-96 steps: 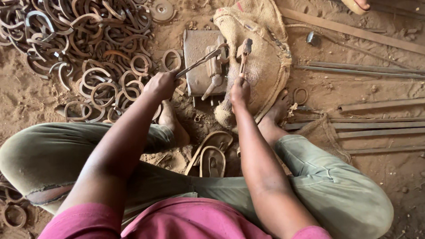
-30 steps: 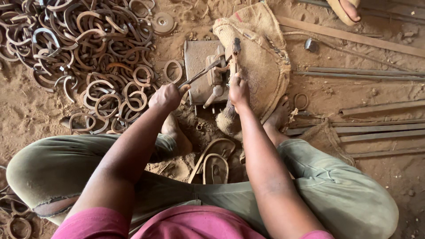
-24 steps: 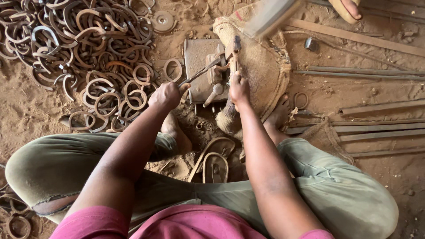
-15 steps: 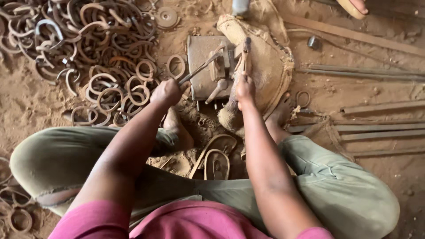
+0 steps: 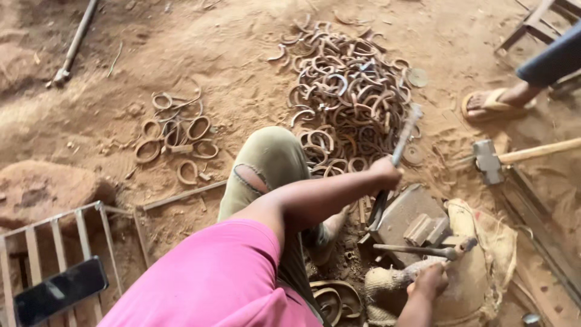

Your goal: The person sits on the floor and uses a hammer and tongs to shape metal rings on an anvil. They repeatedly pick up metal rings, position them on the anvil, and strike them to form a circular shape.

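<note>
Nearest, the right hand (image 5: pixel 431 280) grips a hammer (image 5: pixel 417 249) lying over the steel block (image 5: pixel 404 213), the left hand (image 5: pixel 385 172) is closed around long tongs (image 5: pixel 399 145) angled upward, and beyond lies a heap of curved iron pieces (image 5: pixel 348 91).

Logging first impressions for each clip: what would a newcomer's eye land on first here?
Probably the big heap of curved rusty metal rings on the sandy ground at upper centre. Next, the person's left hand gripping a long metal rod upright above the flat grey metal block, while the right hand holds a thin hammer-like tool over it. A smaller cluster of rings lies to the left.
</note>
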